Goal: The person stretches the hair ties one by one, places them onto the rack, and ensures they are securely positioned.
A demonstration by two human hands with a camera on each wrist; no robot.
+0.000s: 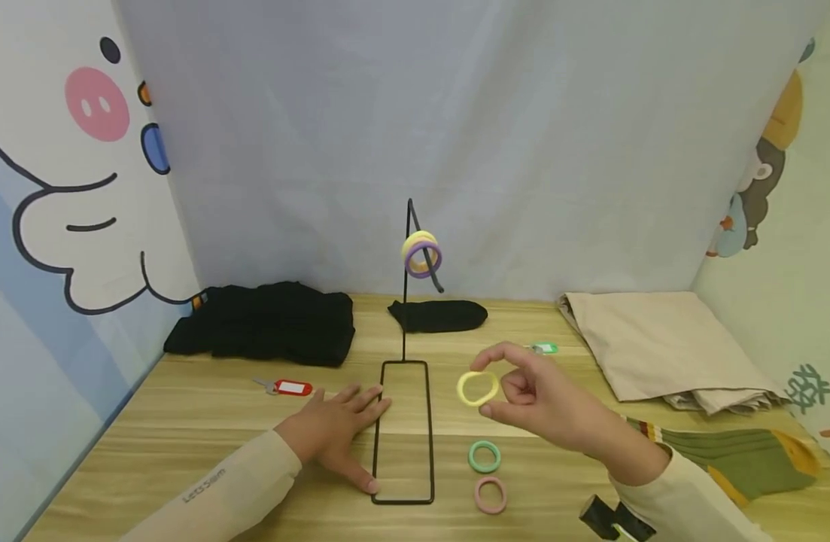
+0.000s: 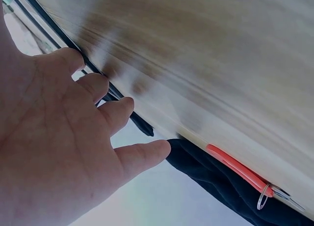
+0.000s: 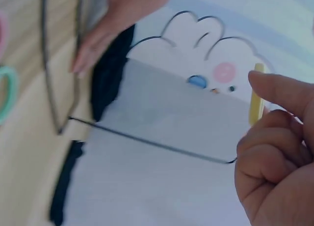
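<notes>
Hair rings: your right hand [image 1: 546, 403] is pinching the yellow ring [image 1: 478, 388] below the stand's hook [image 1: 424, 252], already carrying two, your left hand [image 1: 336, 425] is pressing flat on the stand base [image 1: 404, 433], and the green ring [image 1: 484, 456] and pink ring [image 1: 490, 494] are lying below your grip, waiting.

**Three views, one wire stand**

From the head we look forward and down across the wooden table [image 1: 184, 421] toward the backdrop, at a middle distance; our left wrist view sits very close to the left hand [image 2: 54, 152], tilted along the tabletop toward the red key tag [image 2: 235, 167]; our right wrist view, also near and rotated, faces across the table past the right hand [image 3: 277, 152]; all three share the black wire stand [image 1: 404, 433].
</notes>
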